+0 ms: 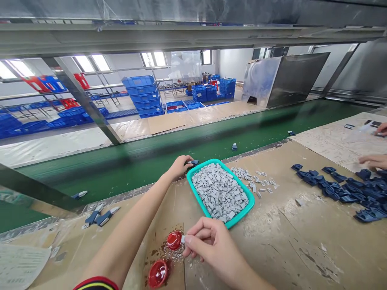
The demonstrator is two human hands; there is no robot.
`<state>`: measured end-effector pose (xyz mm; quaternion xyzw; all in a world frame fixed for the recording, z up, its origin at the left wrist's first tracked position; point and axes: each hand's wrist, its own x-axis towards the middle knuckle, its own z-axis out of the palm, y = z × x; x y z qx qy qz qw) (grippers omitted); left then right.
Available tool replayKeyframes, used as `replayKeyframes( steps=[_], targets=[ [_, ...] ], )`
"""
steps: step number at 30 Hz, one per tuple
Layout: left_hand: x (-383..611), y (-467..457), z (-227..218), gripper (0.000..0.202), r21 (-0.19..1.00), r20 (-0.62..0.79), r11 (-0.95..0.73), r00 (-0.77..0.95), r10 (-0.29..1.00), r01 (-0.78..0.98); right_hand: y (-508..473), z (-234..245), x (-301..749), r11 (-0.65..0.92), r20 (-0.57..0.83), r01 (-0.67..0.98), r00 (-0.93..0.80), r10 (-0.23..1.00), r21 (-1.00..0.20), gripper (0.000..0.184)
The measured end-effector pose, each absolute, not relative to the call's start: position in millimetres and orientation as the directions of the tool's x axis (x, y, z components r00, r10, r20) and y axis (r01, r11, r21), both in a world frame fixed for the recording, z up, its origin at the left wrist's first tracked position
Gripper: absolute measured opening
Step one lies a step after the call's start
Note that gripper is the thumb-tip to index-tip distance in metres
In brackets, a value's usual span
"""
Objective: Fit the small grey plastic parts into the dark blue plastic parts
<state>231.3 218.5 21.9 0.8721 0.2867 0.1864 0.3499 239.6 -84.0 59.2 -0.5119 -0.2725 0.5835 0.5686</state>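
My left hand [180,166] is stretched out to the near edge of the green belt, its fingers closed on a small dark blue plastic part [193,163]. Between thumb and fingertips of my right hand [211,241] is a small grey plastic piece [183,239], close to the rim of a red dish [174,240]. A second red dish [157,274] lies nearer to me, and both look wet inside. Just beyond my right hand, a teal tray [250,205] is heaped with grey pieces [218,191] of the same kind.
The green conveyor belt [145,161] crosses ahead, carrying a few blue parts [234,147]. Loose grey pieces [242,173] lie beside the tray. Dark blue parts [338,187] are piled at right, near another person's hand [373,161]. A slanted metal post [87,102] stands at left.
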Motion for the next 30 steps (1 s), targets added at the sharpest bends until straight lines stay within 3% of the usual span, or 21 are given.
replayKeyframes(
  steps=[6,10,12,16,19,24,28,30],
  targets=[
    [152,168,56,0.045,0.895,0.118,-0.362,0.643,0.757,0.261,-89,60,238,-0.167,-0.233,-0.333,0.17,0.958,-0.928,0.031],
    [93,114,74,0.043,0.997,-0.038,-0.002,0.511,0.859,0.078,-92,55,238,-0.162,-0.214,-0.299,0.149,0.965,-0.94,0.033],
    [69,89,79,0.044,0.979,-0.166,0.202,0.433,0.886,-0.04,-93,52,237,-0.169,-0.214,-0.275,0.143,0.966,-0.946,0.033],
    [36,53,80,0.034,0.906,-0.281,0.352,0.288,0.916,-0.236,-95,47,235,-0.181,-0.215,-0.231,0.132,0.968,-0.956,0.034],
    [27,30,75,0.027,0.914,-0.251,0.307,0.227,0.941,-0.265,-96,45,234,-0.174,-0.207,-0.218,0.138,0.969,-0.96,0.034],
    [37,-10,58,0.03,0.984,0.02,0.01,0.167,0.986,-0.179,-96,42,237,-0.148,-0.186,-0.202,0.18,0.966,-0.968,0.034],
    [46,-27,54,0.044,0.994,0.048,-0.031,0.152,0.987,-0.109,-96,39,239,-0.126,-0.172,-0.223,0.2,0.965,-0.967,0.033],
    [45,-31,55,0.037,0.994,0.11,-0.11,0.126,0.986,-0.001,-97,39,240,-0.125,-0.176,-0.241,0.207,0.962,-0.963,0.033]
  ],
)
